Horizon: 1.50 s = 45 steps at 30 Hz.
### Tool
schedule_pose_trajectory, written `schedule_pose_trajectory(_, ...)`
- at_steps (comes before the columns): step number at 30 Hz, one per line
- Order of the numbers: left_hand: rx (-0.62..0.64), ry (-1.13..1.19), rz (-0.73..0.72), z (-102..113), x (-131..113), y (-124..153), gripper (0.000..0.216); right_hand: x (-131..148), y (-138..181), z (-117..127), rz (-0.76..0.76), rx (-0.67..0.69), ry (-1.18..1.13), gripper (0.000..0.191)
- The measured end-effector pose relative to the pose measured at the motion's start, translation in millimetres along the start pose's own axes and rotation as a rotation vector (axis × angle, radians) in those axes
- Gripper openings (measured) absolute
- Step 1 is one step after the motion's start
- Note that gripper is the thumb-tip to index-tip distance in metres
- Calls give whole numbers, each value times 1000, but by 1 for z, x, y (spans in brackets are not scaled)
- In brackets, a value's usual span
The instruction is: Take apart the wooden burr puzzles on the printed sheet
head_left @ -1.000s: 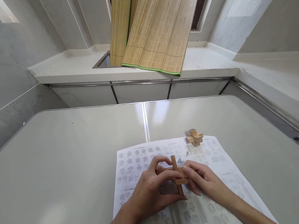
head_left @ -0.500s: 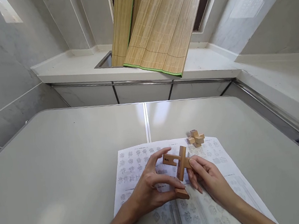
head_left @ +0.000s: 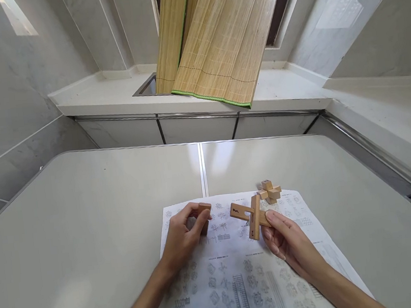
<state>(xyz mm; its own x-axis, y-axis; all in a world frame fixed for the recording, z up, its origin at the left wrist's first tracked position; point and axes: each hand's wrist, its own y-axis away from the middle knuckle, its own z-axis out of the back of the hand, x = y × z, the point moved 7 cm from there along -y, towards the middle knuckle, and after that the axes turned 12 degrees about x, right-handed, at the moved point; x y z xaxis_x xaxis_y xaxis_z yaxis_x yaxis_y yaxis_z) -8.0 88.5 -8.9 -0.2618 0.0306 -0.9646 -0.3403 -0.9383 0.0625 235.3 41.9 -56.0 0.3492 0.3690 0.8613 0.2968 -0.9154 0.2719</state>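
Note:
My right hand [head_left: 287,236] pinches one end of two crossed wooden puzzle pieces [head_left: 254,217]; a notch and dark marks show on them. They are held above the printed sheet [head_left: 218,266]. To the left, my left hand [head_left: 185,233] grips a single wooden puzzle piece [head_left: 204,206] between thumb and fingers, and much of that piece is hidden by the fingers. The two hands are apart. Behind the right hand, an assembled wooden burr puzzle [head_left: 269,192] rests at the sheet's far edge.
The sheet, covered in small diagrams, lies on a pale table [head_left: 87,226] with a seam down its middle. Beyond the table is a white counter [head_left: 103,99] with a bamboo mat [head_left: 215,44] leaning over it. Tiled walls stand on both sides.
My left hand has moved away to the left with its single piece, and its fingers have closed around it. The crossed pieces in my right hand have shifted slightly right and tilted.

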Motion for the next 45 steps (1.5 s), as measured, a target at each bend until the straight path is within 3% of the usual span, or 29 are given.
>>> schedule_pose_trajectory(5,-117,-355,-27,21,2,-2,32,0,-1,0,-10,22,22,47)
schedule_pose_trajectory(9,-176,-493,-12,32,7,-3,34,-2,-2,1,-13,29,10,46)
schedule_pose_trajectory(18,-209,-602,-31,41,6,-5,30,0,0,-4,-5,68,43,45)
schedule_pose_trajectory(26,-228,-665,-39,37,9,-4,31,1,-3,-7,3,99,80,46)
schedule_pose_trajectory(32,-287,-687,-218,32,-14,6,23,2,-3,-8,17,126,157,49)
schedule_pose_trajectory(34,-211,-558,-265,23,-20,9,22,3,-3,-10,23,143,182,49)
schedule_pose_trajectory(37,2,-282,-153,2,-13,10,26,2,-3,-12,23,164,204,48)
schedule_pose_trajectory(41,293,-98,-71,-32,-9,13,36,-1,-2,-11,23,191,224,45)
schedule_pose_trajectory(45,369,103,-4,-44,-8,14,34,-3,-3,-9,48,248,265,41)
